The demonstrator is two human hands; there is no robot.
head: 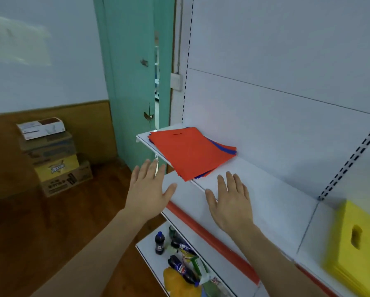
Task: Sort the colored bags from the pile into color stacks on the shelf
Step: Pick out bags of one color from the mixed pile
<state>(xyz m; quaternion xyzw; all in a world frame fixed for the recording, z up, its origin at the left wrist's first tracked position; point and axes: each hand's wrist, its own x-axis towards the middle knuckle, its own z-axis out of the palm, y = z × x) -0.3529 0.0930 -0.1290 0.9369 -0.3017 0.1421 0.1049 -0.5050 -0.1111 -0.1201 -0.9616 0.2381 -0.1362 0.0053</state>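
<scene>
Against the left wall a stack of cardboard boxes (55, 159) stands on the wooden floor (57, 228), topped by a flat white carton. Right of it is a teal door (130, 67), slightly ajar.

The left hand (148, 190) is held in the air just off the shelf's left front corner, its grip open: fingers straight and spread, holding nothing. At the left end of the white shelf (272, 202) lies the pile of bags (189, 152), a red bag on top with blue edges showing beneath along the right and front sides; its near corner overhangs the shelf's front edge.

The right hand (230, 202) is spread palm down over the bare shelf just right of the pile's near corner, grip open and empty; whether it touches the shelf cannot be told. Along the shelf's front edge runs a red price strip (214, 239). Below, on the lower shelf (149, 256), stand dark soda bottles (181, 269) and snack packets.

At the shelf's far right end, beyond a seam, sits a blurred yellow stack (355, 243).
</scene>
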